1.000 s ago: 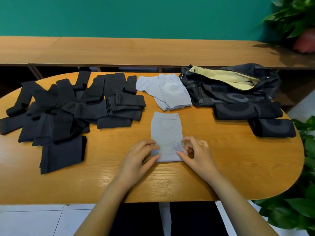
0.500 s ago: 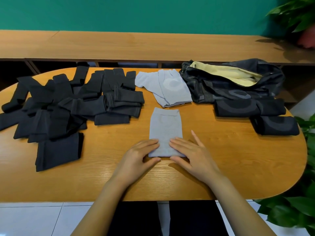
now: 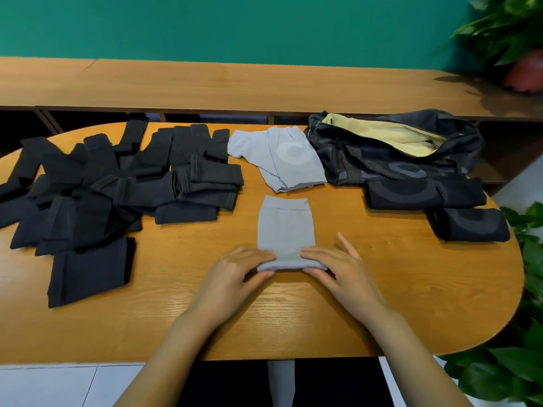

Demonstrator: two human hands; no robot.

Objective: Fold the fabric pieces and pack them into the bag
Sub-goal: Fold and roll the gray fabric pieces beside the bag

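Note:
A light grey fabric piece (image 3: 285, 227) lies flat at the middle of the oval wooden table (image 3: 411, 289). Its near edge is rolled up into a small fold. My left hand (image 3: 235, 277) pinches the left end of that fold and my right hand (image 3: 338, 268) pinches the right end. Further back lies another grey piece (image 3: 282, 160), loosely spread. A heap of black fabric pieces (image 3: 97, 189) covers the table's left side. The dark bag (image 3: 396, 154) with a yellow lining sits open at the back right.
Two folded black pieces (image 3: 423, 192) (image 3: 467, 224) lie in front of the bag. A long wooden bench (image 3: 235, 83) runs behind the table below a green wall. Leafy plants (image 3: 523, 348) stand off the table's right edge.
Both hands lay flat on the grey piece's near end half a second ago; now they have curled round its near edge and rolled it up into a fold.

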